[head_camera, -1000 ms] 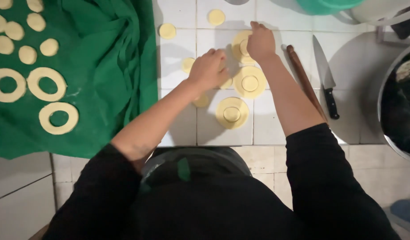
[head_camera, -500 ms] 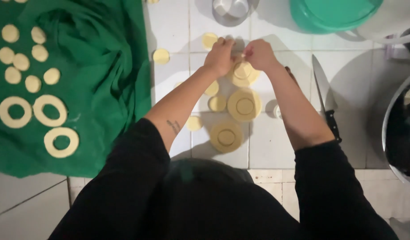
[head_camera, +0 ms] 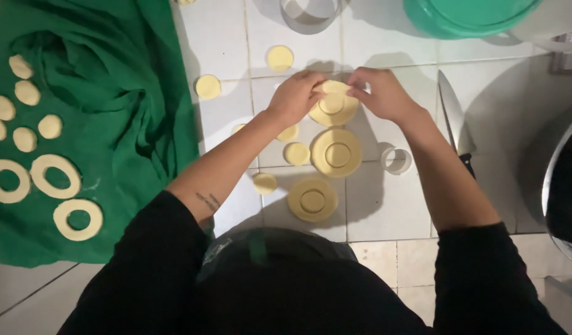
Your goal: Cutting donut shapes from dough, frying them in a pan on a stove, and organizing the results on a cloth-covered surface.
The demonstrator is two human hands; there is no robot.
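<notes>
Head view has my left hand [head_camera: 296, 94] and right hand [head_camera: 383, 93] pinching the rims of the dough disc [head_camera: 333, 105] just beyond the small ring cutter [head_camera: 396, 159], and I judge uneven pulling could tear it.

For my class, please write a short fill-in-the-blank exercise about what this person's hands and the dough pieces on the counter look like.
1. Both hands, left hand and right hand, hold one round pale dough disc over the white ____ counter.
2. The three pale dough rings lie on a ____ cloth.
3. The steel knife lies to the ____ of the person's right hand.
4. The small ring cutter rests on the counter, held by ____ hand.

Missing words: tiled; green; right; neither
</notes>
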